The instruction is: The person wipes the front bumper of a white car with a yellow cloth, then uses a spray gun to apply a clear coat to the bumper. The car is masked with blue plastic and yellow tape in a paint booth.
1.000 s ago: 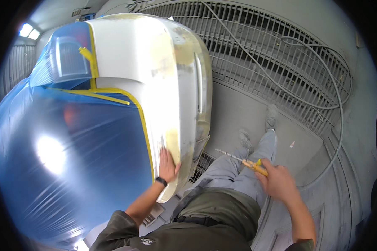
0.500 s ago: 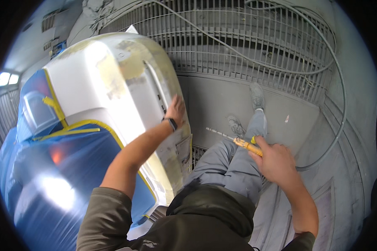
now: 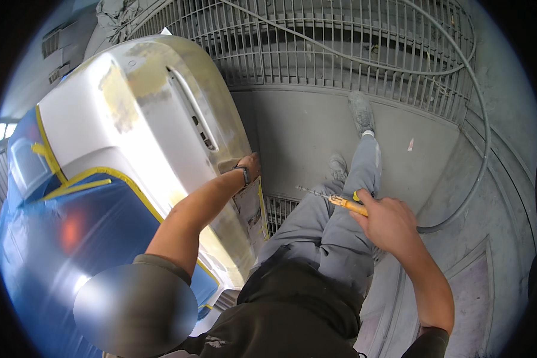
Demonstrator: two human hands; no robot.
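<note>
A car bumper (image 3: 155,113) stands on my left, white with sanded yellow and grey filler patches. My left hand (image 3: 250,165) rests on its right-hand edge, below a long slot (image 3: 191,110). The hand lies against the panel, and its fingertips are partly hidden over the edge. In my right hand (image 3: 389,222) is an orange air blow gun (image 3: 349,205) with a long thin nozzle, pointing left toward the bumper but not touching it. A yellow part of the gun shows by my thumb. Blue masking film (image 3: 95,232), edged with yellow tape (image 3: 128,174), covers the area beside the bumper.
A grey hose (image 3: 485,137) loops along the right side and runs behind my right hand. Slatted metal grating (image 3: 316,51) crosses the floor ahead. My shoes stand on a grey floor panel (image 3: 292,128). A small pale scrap (image 3: 410,144) lies on it.
My left hand has slid down the bumper from beside the slot to the lower edge. My right hand still holds the blow gun at nearly the same place. The view has shifted slightly.
</note>
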